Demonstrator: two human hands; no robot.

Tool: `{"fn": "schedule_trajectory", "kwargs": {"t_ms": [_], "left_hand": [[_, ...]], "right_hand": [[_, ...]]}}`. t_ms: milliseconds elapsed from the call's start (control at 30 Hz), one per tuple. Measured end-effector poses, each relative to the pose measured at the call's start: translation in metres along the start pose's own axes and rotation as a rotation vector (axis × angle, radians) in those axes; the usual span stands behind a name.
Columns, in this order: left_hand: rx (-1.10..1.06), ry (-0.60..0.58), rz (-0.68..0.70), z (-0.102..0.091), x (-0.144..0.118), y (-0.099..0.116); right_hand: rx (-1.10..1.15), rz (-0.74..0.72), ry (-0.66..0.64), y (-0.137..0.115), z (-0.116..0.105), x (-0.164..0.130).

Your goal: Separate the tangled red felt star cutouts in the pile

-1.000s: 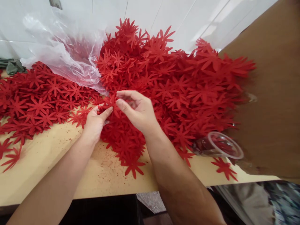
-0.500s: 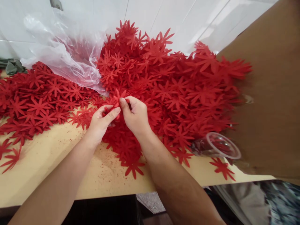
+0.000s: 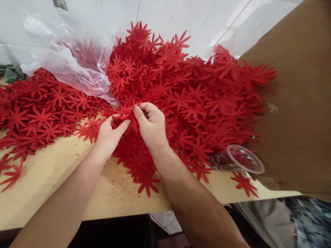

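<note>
At the near edge of the big heap of red star-shaped felt cutouts (image 3: 186, 100), both hands meet over one red felt flower piece (image 3: 127, 115). Left hand (image 3: 108, 134) has thumb and forefinger pressed together on its 8 o'clock side; right hand (image 3: 151, 125) pinches its 3 o'clock side, fingers curled. It lies between the two grips, neither hand nearer, just above the pale wooden bench (image 3: 51, 175). Its long axis runs roughly 9 to 3 o'clock. A clear plastic cup (image 3: 239, 159) lies tipped at 4 o'clock, a clear plastic bag (image 3: 67, 58) at 11.

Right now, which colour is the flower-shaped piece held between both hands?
Red, like the heap around it; the flower-shaped piece shows best in the head view.
</note>
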State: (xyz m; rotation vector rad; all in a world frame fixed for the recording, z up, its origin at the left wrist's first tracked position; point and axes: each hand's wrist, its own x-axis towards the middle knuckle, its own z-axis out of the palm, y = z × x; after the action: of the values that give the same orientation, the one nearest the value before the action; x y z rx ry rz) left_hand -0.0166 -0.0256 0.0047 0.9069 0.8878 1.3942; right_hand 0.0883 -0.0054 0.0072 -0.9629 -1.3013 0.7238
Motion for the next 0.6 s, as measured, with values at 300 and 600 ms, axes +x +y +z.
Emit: {"fn": "schedule_trajectory", "kwargs": {"t_ms": [300, 600], "left_hand": [[0.128, -0.016, -0.008, -0.003, 0.000, 0.001], [0.010, 0.085, -0.023, -0.008, 0.003, 0.001]], "right_hand": [[0.177, 0.082, 0.177, 0.011, -0.018, 0.016], [0.287, 0.191, 0.069, 0.005, -0.014, 0.015]]}}
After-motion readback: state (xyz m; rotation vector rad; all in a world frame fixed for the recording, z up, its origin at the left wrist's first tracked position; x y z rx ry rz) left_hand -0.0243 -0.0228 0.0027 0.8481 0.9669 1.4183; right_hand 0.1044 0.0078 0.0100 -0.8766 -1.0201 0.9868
